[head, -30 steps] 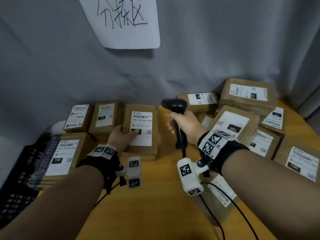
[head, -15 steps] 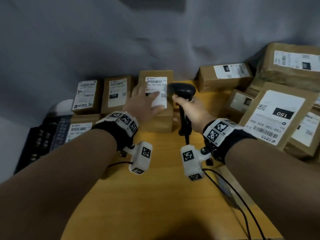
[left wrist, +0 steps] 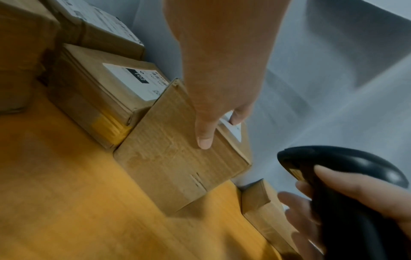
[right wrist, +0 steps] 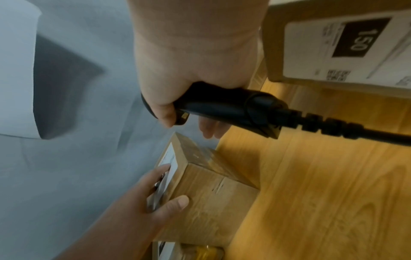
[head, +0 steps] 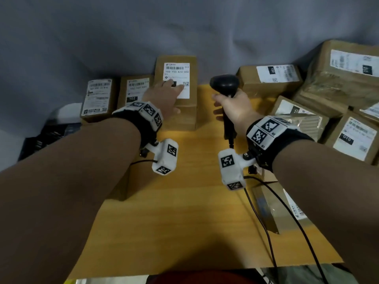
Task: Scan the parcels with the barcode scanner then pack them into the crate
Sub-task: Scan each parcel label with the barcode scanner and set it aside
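A brown cardboard parcel (head: 178,111) with a white label reading 150 stands on the wooden table (head: 184,212), tipped up so its label faces me. My left hand (head: 166,95) grips its near top edge, fingers on the label and thumb (left wrist: 203,139) on the front side; the right wrist view shows the same hold on the parcel (right wrist: 213,202). My right hand (head: 231,107) grips the black barcode scanner (head: 225,84) by its handle, just right of the parcel. The scanner (right wrist: 224,107) trails a black cable. A black crate (head: 45,136) lies at the left, mostly hidden by my arm.
Two labelled parcels (head: 98,99) (head: 134,91) lie left of the held one. A heap of parcels (head: 328,95) fills the right side. Grey cloth (head: 184,33) hangs behind the table. A flat packet (head: 272,208) lies under my right forearm.
My left hand has tipped the 150 parcel up off the table so its label faces me. The scanner has stayed beside it on the right. The head view has dropped and moved closer.
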Motion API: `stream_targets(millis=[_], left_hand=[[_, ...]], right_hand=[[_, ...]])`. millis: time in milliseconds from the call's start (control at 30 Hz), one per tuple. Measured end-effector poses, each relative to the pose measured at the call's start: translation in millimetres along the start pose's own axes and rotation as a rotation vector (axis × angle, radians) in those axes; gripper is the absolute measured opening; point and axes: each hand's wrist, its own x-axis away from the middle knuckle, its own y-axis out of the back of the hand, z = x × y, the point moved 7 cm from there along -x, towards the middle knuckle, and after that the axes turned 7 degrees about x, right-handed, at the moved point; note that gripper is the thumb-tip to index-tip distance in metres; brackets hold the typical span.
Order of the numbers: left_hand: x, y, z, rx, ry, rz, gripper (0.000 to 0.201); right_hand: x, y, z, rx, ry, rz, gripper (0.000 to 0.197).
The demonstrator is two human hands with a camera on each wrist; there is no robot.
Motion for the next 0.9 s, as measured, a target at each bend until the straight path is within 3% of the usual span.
stream_targets(millis=[133,400,567,667,900], left_hand=[[-3.5,0.8,0.0,-0.05,0.015,-0.045,0.073],[0.9,7.4,-18.9,-0.023,0.043,-0.014,0.08],[11.8,32.2,-68.8,0.133,-0.04,-0.104,0.066],[16.6,39.8,-103.0,0.212,-0.063,-0.138,0.061],[29.9,19.9,-188.0,0.384,-0.012,-0.038,0.055]], right_hand=[[-1.5,14.1,-8.5,0.017,-0.02,-0.019,0.038],[15.0,57.5,-3.8,0.031,0.021,-0.092,0.034],[32.7,96.8,14.6,0.037,0.079,-0.085,0.016],[41.3,128.1,20.2,0.13,0.11,-0.094,0.022],[44.2,219.6,6.5,0.224,0.071,-0.137,0.027]])
